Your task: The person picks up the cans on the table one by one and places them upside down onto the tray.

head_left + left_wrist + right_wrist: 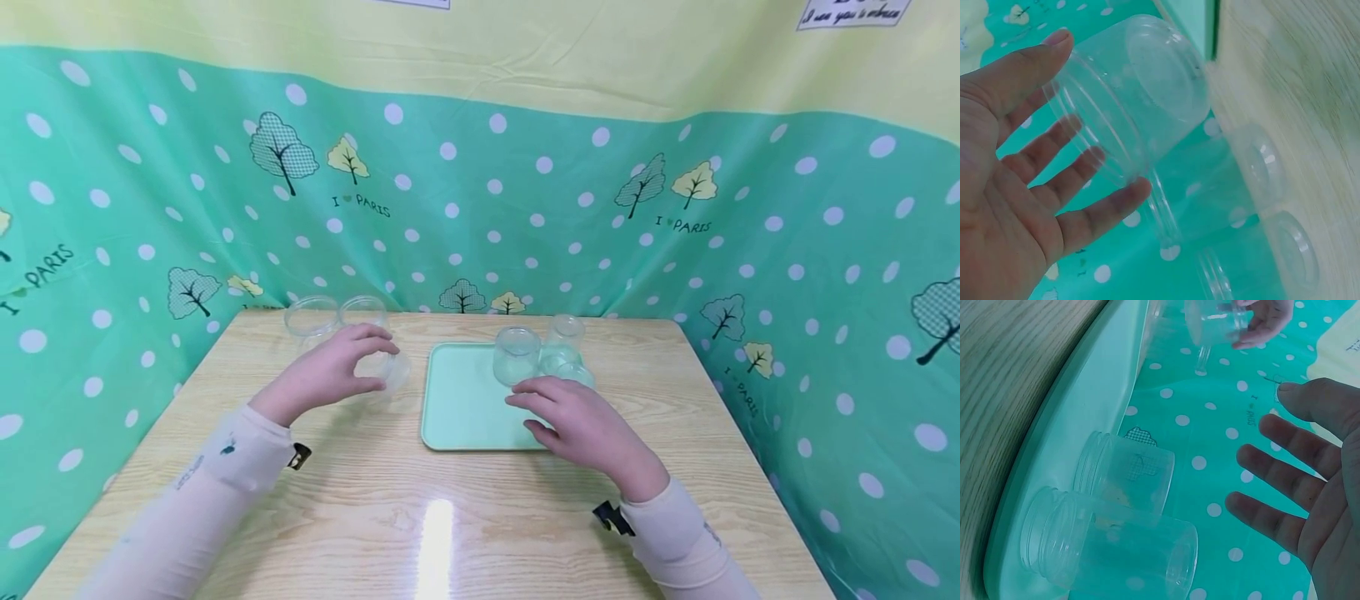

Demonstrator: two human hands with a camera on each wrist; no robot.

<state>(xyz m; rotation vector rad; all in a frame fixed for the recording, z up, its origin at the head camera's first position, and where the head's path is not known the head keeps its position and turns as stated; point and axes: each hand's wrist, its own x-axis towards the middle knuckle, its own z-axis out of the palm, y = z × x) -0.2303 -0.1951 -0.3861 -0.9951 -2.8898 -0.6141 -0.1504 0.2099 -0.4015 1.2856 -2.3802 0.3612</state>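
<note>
My left hand [330, 367] grips a clear plastic jar [1135, 94] by its ridged mouth end, thumb on one side and fingers on the other. The jar is tilted, its round base turned away from the palm, over the table left of the tray. My right hand [577, 421] hovers above the right front part of the light green tray [468, 417], fingers spread and loosely bent, holding nothing. Just beyond it, clear jars [517, 357] stand mouth down on the tray; the right wrist view shows their threaded necks [1054, 534] against it.
Two more clear jars [311, 317] stand mouth up at the back left of the wooden table [360, 517], partly behind my left hand. A green dotted cloth [465, 217] hangs along the back and both sides of the table.
</note>
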